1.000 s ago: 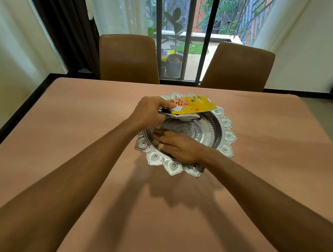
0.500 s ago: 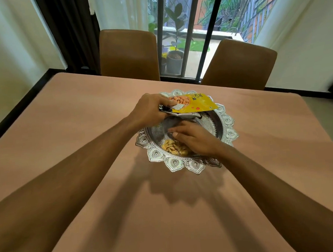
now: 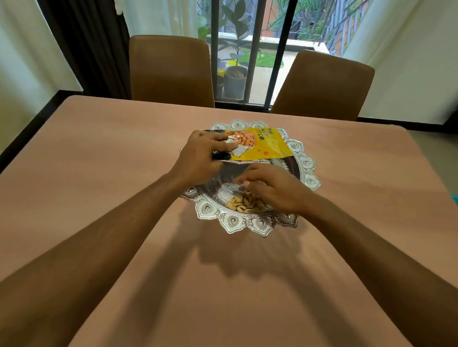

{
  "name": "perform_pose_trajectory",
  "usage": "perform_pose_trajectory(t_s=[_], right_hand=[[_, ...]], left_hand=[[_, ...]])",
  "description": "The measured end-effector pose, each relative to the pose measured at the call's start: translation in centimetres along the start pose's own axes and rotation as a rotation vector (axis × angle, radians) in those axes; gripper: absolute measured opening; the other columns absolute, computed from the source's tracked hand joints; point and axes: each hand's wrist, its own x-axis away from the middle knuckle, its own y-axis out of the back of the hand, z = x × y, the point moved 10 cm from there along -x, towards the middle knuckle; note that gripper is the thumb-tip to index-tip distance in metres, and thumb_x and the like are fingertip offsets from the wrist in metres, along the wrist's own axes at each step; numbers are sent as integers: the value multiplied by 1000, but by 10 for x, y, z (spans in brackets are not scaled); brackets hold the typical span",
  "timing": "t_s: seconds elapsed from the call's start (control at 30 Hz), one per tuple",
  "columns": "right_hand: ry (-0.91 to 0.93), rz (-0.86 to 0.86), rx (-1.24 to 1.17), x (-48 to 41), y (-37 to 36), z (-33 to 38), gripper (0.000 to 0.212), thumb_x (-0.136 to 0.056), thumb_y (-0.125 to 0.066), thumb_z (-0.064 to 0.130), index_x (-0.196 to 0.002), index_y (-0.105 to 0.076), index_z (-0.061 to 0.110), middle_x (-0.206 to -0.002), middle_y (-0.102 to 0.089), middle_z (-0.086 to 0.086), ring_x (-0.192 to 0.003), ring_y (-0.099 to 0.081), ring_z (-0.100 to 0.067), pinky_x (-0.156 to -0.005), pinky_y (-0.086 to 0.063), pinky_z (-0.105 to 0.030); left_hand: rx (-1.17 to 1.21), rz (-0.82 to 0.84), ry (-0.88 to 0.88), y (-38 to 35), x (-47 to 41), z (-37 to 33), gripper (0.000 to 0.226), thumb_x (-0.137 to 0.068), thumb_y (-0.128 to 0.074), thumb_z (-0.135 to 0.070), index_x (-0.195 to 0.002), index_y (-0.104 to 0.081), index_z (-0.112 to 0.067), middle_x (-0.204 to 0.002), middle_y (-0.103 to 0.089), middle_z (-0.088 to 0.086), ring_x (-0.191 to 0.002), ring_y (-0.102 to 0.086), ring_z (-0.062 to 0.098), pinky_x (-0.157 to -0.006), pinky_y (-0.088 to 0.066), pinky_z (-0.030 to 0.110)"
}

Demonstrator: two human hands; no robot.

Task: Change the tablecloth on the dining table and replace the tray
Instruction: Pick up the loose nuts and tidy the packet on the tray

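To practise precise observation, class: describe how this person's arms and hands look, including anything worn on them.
The left arm and right arm are bare to the frame's edge, with no sleeves showing. The left hand and right hand are ungloved. No watch, bracelet or ring is visible.
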Motion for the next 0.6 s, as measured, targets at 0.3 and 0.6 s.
perform_pose_trajectory(t_s=[0.3,0.6], right_hand=[[37,-15,478,23,-34,22,37,-109,-34,34,-108,-64,14,-107,-55,-5,-96,-43,-21,-87,-35,-35],[-49,-58,558,22,-16,10,63,-97,-19,70,-132,-55,32,-130,-56,4,-121,-50,-22,-78,-52,-40]], left_hand=[[-24,-33,-18,-3,7,-5,41,-86,-72,-23,-127,-69,-28,-138,-60,0,-120,-43,28,-94,-43,43],[-54,-34,-11,-4,8,-7,43,-86,-73,-23,-128,-67,-30,-140,-58,-2,-122,-42,27,-95,-44,45]])
